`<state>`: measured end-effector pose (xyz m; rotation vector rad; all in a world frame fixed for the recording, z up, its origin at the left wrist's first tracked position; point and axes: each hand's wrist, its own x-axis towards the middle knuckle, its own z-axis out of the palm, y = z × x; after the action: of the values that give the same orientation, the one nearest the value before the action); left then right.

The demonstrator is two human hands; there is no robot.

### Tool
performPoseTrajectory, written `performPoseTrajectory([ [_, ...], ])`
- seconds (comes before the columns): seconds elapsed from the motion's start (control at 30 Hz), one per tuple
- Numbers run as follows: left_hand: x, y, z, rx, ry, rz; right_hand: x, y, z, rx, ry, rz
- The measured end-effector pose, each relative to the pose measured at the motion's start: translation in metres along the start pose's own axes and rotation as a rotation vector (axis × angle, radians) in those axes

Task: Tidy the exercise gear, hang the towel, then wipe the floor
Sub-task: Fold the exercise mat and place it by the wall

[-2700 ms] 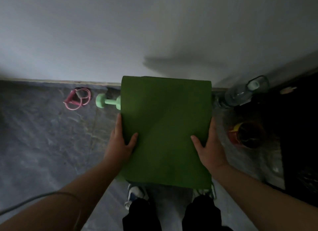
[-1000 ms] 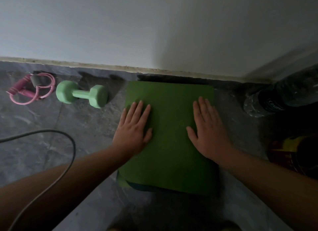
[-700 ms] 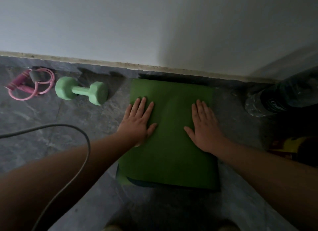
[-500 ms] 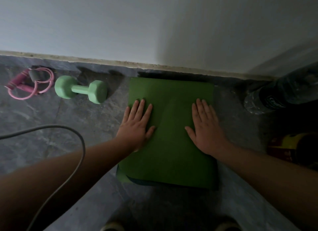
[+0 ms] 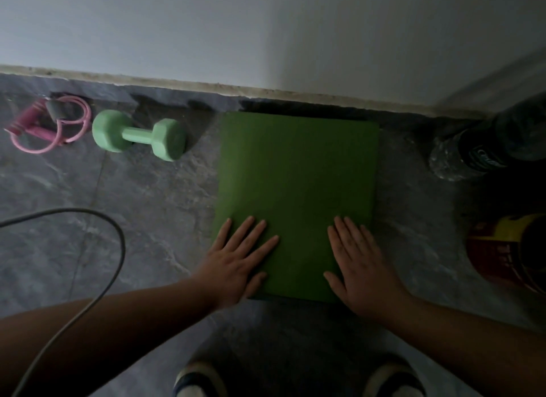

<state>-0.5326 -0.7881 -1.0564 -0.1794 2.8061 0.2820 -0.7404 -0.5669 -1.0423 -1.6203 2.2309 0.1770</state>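
Head view shows the left hand (image 5: 239, 266) and right hand (image 5: 359, 266), both flat with straight fingers, pressing the near end of the folded green mat (image 5: 297, 189) in the middle of the frame by the wall, so tidying the gear looks nearly done, and next probably comes letting go and finding the towel

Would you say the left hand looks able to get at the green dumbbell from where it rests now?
Probably yes. The left hand lies flat on the folded green mat, holding nothing, and only bare floor shows between it and the dumbbell. The grey cable curves nearby but does not block the way.
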Motion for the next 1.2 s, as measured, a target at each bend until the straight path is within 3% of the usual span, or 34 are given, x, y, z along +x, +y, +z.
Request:
performPoseTrajectory([
  [0.17, 0.002, 0.002, -0.001, 0.018, -0.043, -0.015, 0.003, -0.001, -0.003, -0.009, -0.042, 0.025],
  [0.3, 0.002, 0.003, -0.033, -0.073, -0.198, -0.071, 0.0, -0.003, -0.033, 0.02, -0.103, 0.027],
  [0.43, -0.018, 0.014, -0.108, -0.263, -0.351, -0.349, -0.013, -0.014, -0.107, 0.107, -0.113, 0.096],
  [0.57, -0.075, 0.04, -0.214, -0.402, -0.268, -0.496, -0.045, -0.047, -0.219, 0.202, -0.089, 0.116],
  [0.77, -0.179, 0.075, -0.419, -0.536, -0.145, -0.644, -0.111, -0.103, -0.436, 0.251, -0.012, -0.014],
  [1.0, -0.312, 0.117, -0.632, -0.614, 0.091, -0.945, -0.182, -0.169, -0.67, 0.349, 0.09, -0.261],
  [1.2, -0.449, 0.171, -0.748, -0.524, 0.369, -1.142, -0.246, -0.25, -0.804, 0.334, 0.192, -0.507],
])
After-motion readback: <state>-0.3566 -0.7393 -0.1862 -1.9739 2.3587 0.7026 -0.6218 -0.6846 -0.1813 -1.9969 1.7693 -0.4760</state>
